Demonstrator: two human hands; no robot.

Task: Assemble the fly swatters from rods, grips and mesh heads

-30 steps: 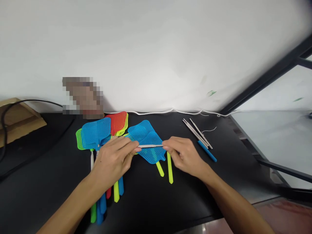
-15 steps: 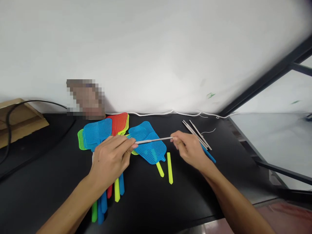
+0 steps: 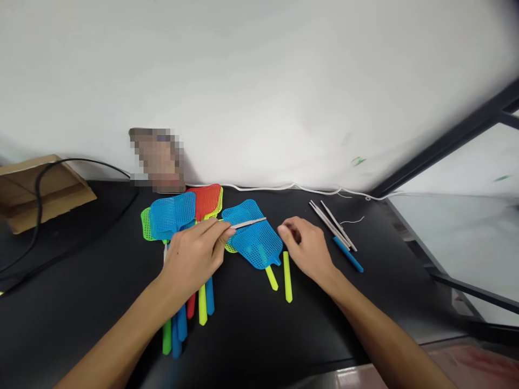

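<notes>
My left hand [image 3: 198, 246] is closed, with thumb and forefinger pinching a thin grey rod [image 3: 253, 221] that points right over the blue swatter heads. Just right of the rod's free tip is my right hand [image 3: 306, 246], fingers curled with a gap at the thumb, touching nothing I can see. Below the rod lie blue fly swatter heads [image 3: 259, 246]. A yellow handle tube [image 3: 287, 278] lies between the hands, beside another yellow handle [image 3: 272, 278] partly under the blue mesh. Beneath my left hand, assembled swatters with blue heads [image 3: 172, 213] and a red head [image 3: 206, 200] are partly hidden.
Several grey rods [image 3: 330, 221] and a blue handle tube [image 3: 348, 255] lie to the right. A cardboard box [image 3: 52, 200] and a black cable [image 3: 38, 189] are at left. A blurred-out object [image 3: 160, 162] leans on the white wall [image 3: 284, 97]. A dark metal frame [image 3: 446, 140] stands right.
My right hand has let go of the rod's end and is now apart from it. Less rod shows beyond my left hand. The view has shifted slightly.
</notes>
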